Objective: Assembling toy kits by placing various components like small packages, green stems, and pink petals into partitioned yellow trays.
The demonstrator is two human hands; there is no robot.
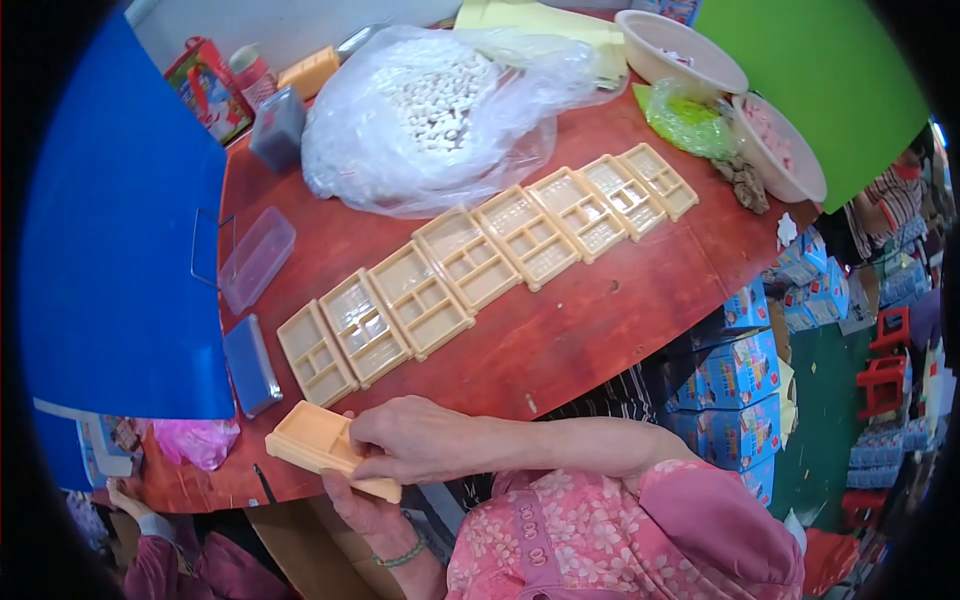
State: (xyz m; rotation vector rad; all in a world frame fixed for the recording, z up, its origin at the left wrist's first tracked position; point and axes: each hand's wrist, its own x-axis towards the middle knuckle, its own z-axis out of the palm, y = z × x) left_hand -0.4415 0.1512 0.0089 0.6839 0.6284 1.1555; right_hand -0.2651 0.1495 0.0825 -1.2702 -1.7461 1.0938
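A peach-coloured plastic compartment tray (308, 430) is held tilted above the table's near edge. My left hand (368, 512), with a beaded bracelet at the wrist, grips it from below along its near side. Over the tray's right half, my right hand (408, 440) is closed, its fingertips down at the compartments. Whatever those fingertips pinch is hidden. Beyond my hands, a slanting row of similar cream compartment trays (440, 322) lies side by side on the red table (590, 330), their edges touching or overlapping.
A clear plastic bag (340, 150) of small white pieces lies behind the row. At left are a blue flat case (252, 365) and a clear box (258, 260). Two pale basins (790, 170) stand far right. Blue cartons (735, 370) are stacked beside the table. A co-worker's hand (125, 497) shows lower left.
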